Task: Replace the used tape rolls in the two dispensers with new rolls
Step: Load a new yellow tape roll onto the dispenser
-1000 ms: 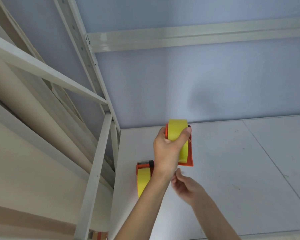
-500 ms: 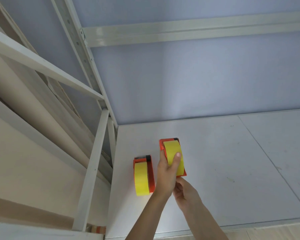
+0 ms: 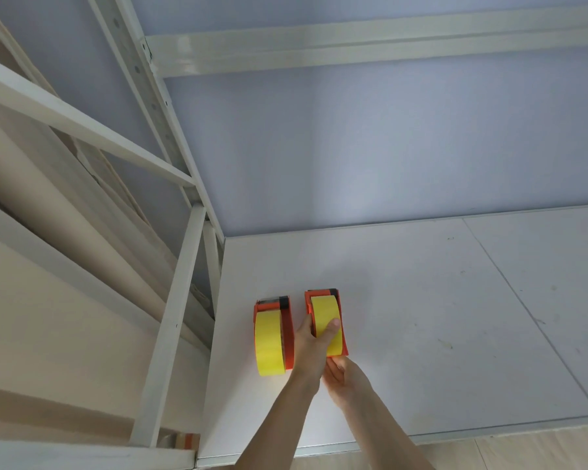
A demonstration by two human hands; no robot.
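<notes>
Two orange tape dispensers stand side by side on the white shelf board, each holding a yellow tape roll. The left dispenser stands alone with its roll untouched. My left hand grips the right dispenser from above, thumb pressed on its yellow roll. My right hand is just below it, fingertips at the dispenser's near end. My left wrist partly hides those fingers, so the right hand's grip is unclear.
A white metal upright and slanted braces of the rack stand to the left of the dispensers. A white cross beam runs overhead against the pale blue wall. The shelf's front edge lies close to my arms.
Both hands have lowered the right dispenser from the air onto the shelf board, beside the left dispenser. The left dispenser has not moved.
</notes>
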